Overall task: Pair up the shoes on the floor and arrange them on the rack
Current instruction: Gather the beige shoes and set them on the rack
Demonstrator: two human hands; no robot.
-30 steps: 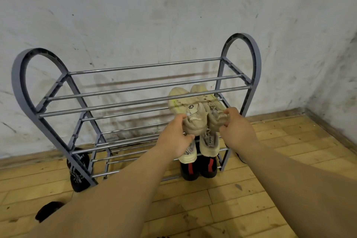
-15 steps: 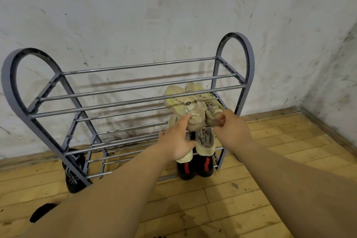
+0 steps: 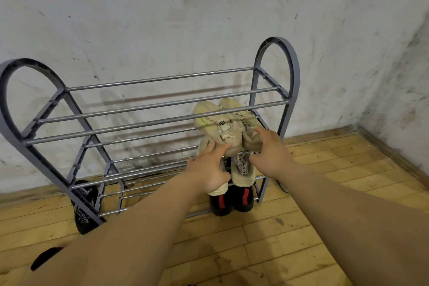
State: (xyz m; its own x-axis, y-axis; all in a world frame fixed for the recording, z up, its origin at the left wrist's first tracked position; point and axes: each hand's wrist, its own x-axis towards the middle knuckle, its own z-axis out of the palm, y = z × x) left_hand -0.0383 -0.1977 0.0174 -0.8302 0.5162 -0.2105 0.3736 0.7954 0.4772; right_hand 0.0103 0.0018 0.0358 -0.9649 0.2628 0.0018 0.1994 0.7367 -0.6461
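A grey shoe rack (image 3: 148, 107) with several tiers of bars stands against the wall. A pair of beige sneakers (image 3: 222, 127) lies on its second tier at the right end, toes toward the wall. My left hand (image 3: 209, 169) touches the heel of the left sneaker with straight fingers. My right hand (image 3: 271, 148) curls fingers and thumb round the heel of the right sneaker (image 3: 249, 137). One tier lower sits another beige pair (image 3: 242, 173), partly hidden by my left hand. A black-and-red pair (image 3: 232, 202) stands on the bottom tier.
A black shoe (image 3: 83, 213) lies on the wooden floor by the rack's left leg. Another dark shape (image 3: 45, 259) shows at the lower left beside my forearm. Something white (image 3: 284, 187) peeks out behind the rack's right leg. The room corner is to the right.
The beige sneakers have settled onto the second tier's bars. My left hand has loosened from a grip to straight fingers on the heel. My right hand stays on its heel.
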